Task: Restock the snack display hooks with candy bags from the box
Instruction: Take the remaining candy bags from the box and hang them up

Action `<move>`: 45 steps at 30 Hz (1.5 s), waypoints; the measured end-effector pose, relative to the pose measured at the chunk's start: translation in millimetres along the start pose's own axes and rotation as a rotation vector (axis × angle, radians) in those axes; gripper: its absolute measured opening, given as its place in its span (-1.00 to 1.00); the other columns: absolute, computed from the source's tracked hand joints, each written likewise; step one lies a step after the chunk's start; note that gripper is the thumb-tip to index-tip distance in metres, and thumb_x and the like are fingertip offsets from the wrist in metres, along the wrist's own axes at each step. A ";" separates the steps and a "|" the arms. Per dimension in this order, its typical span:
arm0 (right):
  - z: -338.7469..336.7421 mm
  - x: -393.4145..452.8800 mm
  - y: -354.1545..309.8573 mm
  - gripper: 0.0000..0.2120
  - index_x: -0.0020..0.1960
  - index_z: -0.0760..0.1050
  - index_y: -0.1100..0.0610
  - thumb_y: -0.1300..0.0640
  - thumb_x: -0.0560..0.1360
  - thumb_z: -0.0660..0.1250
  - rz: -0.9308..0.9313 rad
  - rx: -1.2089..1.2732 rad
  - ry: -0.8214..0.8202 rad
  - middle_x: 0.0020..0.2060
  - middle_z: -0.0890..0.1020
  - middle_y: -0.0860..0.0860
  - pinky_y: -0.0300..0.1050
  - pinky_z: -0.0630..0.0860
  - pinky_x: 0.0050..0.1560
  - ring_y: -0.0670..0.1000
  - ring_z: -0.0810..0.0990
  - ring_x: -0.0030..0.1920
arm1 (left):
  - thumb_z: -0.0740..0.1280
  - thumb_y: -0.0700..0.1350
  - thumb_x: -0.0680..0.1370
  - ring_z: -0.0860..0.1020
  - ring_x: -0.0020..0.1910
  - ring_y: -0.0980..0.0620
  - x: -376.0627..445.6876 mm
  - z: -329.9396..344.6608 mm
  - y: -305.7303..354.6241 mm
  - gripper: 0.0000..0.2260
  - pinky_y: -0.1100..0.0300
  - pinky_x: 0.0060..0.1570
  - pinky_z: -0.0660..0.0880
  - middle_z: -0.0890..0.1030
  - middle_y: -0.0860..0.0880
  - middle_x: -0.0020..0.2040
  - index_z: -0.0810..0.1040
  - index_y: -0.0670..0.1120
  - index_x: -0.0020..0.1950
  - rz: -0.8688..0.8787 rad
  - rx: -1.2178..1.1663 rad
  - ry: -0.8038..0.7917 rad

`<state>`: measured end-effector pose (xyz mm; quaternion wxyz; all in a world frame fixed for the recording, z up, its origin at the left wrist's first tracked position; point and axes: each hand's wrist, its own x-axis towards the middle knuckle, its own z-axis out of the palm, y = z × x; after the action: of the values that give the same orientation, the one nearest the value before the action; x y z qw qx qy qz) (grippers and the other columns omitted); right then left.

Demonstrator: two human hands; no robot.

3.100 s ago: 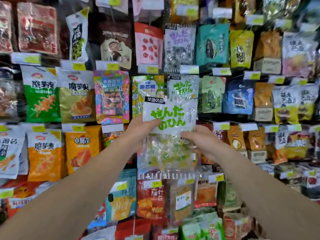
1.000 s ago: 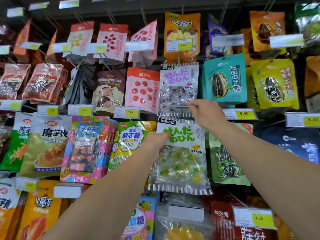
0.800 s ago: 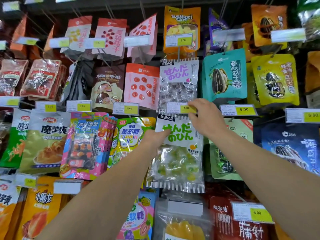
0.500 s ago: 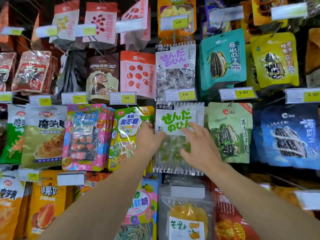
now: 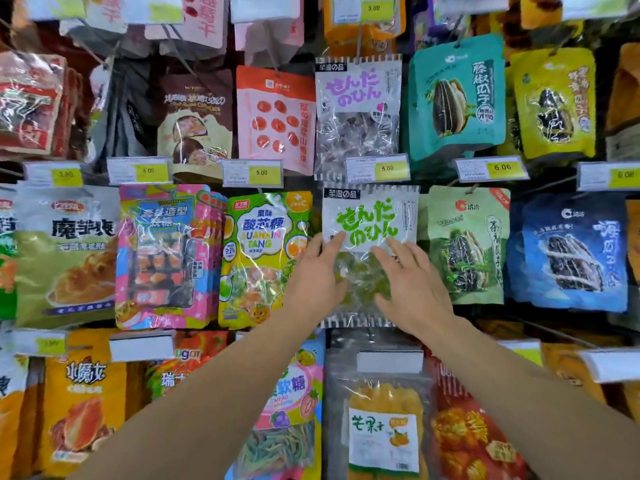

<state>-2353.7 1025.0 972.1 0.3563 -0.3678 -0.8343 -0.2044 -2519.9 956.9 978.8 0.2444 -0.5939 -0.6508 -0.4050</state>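
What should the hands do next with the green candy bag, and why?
Probably let go and draw both hands back. The green-lettered candy bag already hangs straight in its row under the price tag, in line with its neighbours. The left hand and right hand lie flat on its front with straight fingers, gripping nothing. The box is not in view.

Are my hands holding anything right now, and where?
Nothing is gripped. The left hand and right hand lie open with straight fingers against the clear lower front of the green-lettered candy bag.
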 end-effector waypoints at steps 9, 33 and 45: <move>-22.7 -15.1 -33.2 -0.25 0.59 0.00 -0.04 -0.10 0.53 0.32 0.110 -0.048 -0.025 0.59 -0.01 0.01 0.06 0.01 0.57 0.13 -0.08 0.58 | 0.43 -0.09 0.51 0.25 0.50 -0.16 -10.2 -21.5 -8.8 -0.29 0.09 0.36 0.32 0.04 -0.18 0.59 0.16 0.01 0.58 0.082 -0.122 -0.068; -19.3 -339.0 -296.7 -0.32 0.50 0.25 0.06 -0.11 0.45 0.34 0.056 0.174 -0.493 0.50 0.20 0.03 0.19 0.21 0.47 0.15 0.09 0.52 | 0.41 -0.03 0.51 0.47 0.35 -0.12 -417.0 -202.4 -127.1 -0.47 0.08 0.29 0.36 0.50 -0.13 0.39 0.42 -0.11 0.45 -0.222 -0.089 -0.535; 7.5 -479.3 -531.3 -0.34 0.45 0.32 0.09 -0.09 0.42 0.36 -0.070 0.369 -0.846 0.47 0.28 0.02 0.04 0.25 0.44 0.16 0.22 0.46 | 0.38 -0.02 0.54 0.57 0.17 -0.15 -627.0 -327.3 -244.0 -0.48 0.10 0.06 0.45 0.53 -0.12 0.34 0.38 -0.08 0.48 -0.560 -0.014 -0.694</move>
<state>-2532.5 462.1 568.3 0.0370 -0.3209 -0.9407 0.1037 -2700.4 336.9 600.8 -0.1118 -0.4970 -0.8273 -0.2367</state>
